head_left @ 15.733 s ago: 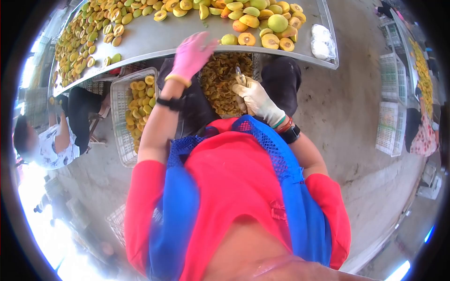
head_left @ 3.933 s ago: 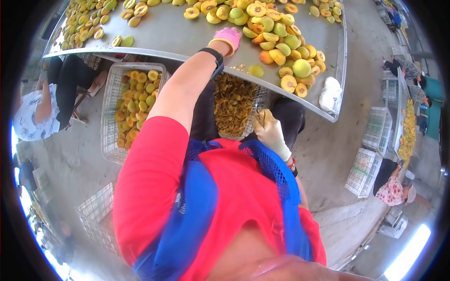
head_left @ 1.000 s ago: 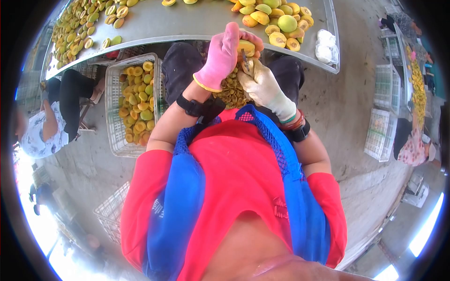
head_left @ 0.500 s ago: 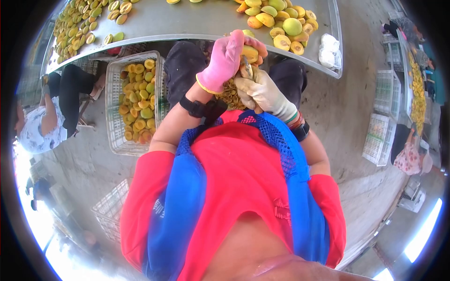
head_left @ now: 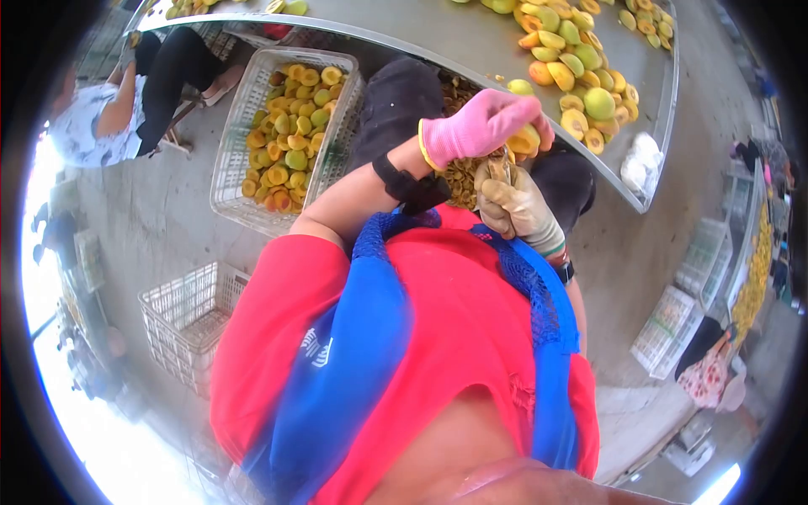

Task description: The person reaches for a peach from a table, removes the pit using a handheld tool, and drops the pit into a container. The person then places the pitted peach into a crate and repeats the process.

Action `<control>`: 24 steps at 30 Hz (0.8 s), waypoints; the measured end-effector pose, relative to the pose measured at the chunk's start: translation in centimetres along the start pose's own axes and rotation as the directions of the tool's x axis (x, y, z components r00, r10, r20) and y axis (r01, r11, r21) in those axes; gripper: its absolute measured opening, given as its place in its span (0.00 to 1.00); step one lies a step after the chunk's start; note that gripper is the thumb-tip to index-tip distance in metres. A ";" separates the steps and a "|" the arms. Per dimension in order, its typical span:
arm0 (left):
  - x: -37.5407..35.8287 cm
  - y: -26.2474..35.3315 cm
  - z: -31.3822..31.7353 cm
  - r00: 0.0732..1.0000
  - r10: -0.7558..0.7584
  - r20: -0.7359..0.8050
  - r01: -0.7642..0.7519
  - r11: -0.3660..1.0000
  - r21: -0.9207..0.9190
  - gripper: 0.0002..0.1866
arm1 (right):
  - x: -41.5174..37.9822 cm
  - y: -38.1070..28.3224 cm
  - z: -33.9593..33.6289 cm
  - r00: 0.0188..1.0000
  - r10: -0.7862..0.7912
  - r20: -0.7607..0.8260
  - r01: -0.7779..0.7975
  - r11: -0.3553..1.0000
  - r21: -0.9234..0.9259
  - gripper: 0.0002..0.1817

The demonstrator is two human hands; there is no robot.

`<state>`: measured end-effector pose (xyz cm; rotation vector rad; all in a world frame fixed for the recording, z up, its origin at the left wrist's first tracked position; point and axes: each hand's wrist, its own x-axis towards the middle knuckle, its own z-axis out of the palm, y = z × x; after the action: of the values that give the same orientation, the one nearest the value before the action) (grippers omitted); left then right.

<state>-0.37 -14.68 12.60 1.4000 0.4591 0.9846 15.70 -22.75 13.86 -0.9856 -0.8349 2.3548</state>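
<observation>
My left hand [head_left: 478, 126], in a pink glove, is closed over a yellow fruit [head_left: 527, 140] just below the edge of the metal table [head_left: 471, 42]. Right under it is my right hand [head_left: 515, 204], in a pale work glove, gripping a small knife that the glove almost wholly hides; its tip points up at the fruit. Both hands hover over a crate of brownish fruit scraps [head_left: 459, 172] between my knees. Whole and halved yellow-green fruits [head_left: 589, 88] lie on the table beyond.
A white crate [head_left: 246, 126] of halved fruit stands on the floor to my left, with an empty crate [head_left: 189, 316] nearer. A white bag [head_left: 641, 162] lies at the table's corner. One person sits at the left [head_left: 109, 109]; another [head_left: 707, 374] works by stacked crates [head_left: 673, 324].
The view has swung left and down. My two hands have stayed together on the fruit, and the left hand has turned further over it. Earlier the left hand reached onto the table.
</observation>
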 end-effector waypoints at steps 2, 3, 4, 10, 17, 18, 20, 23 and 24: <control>-0.3 0.7 -1.6 0.965 -0.082 -0.250 0.054 0.992 -0.117 0.36 | 0.8 0.8 -0.2 0.999 -0.028 -0.032 0.026 0.997 -0.077 0.11; -0.5 1.0 -2.6 0.924 -0.132 -0.360 0.068 0.981 -0.183 0.37 | 1.0 1.1 -0.2 0.998 -0.046 -0.054 0.040 0.993 -0.113 0.12; -0.6 0.7 -4.0 0.843 -0.054 -0.536 -0.031 0.988 -0.148 0.40 | 1.1 1.0 -0.4 0.996 -0.054 -0.066 0.042 0.983 -0.179 0.11; -8.1 0.3 -20.3 0.488 0.507 -0.710 0.658 0.321 0.681 0.19 | 2.4 2.7 -1.1 0.798 -0.538 -0.271 0.324 0.763 -0.559 0.07; -1.8 -1.1 -20.3 0.723 0.416 -0.552 0.491 0.253 0.834 0.23 | 6.4 7.8 -10.6 0.819 -0.528 -0.227 -0.012 0.379 -0.925 0.14; 0.3 -2.3 -19.5 0.789 0.360 -0.499 0.407 0.301 0.862 0.22 | 6.5 7.9 -10.3 0.811 -0.507 -0.293 0.001 0.502 -0.865 0.12; 4.8 -4.2 -16.3 0.890 0.142 -0.434 0.360 0.366 0.858 0.25 | 5.1 5.4 -7.7 0.808 -0.445 -0.388 -0.074 0.576 -0.814 0.09; 11.2 -8.0 -12.0 0.944 -0.085 -0.317 0.329 0.247 0.912 0.31 | 4.0 5.1 -8.0 0.776 -0.627 -0.069 0.076 0.201 -0.977 0.07; 12.9 -9.3 -11.1 0.938 -0.168 -0.304 0.336 0.216 0.917 0.32 | 3.7 5.1 -8.5 0.736 -0.654 0.174 0.077 -0.175 -0.982 0.03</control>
<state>0.85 3.34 5.39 2.2511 1.5831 0.4323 18.79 -21.19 3.88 -1.2857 -2.3650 0.4620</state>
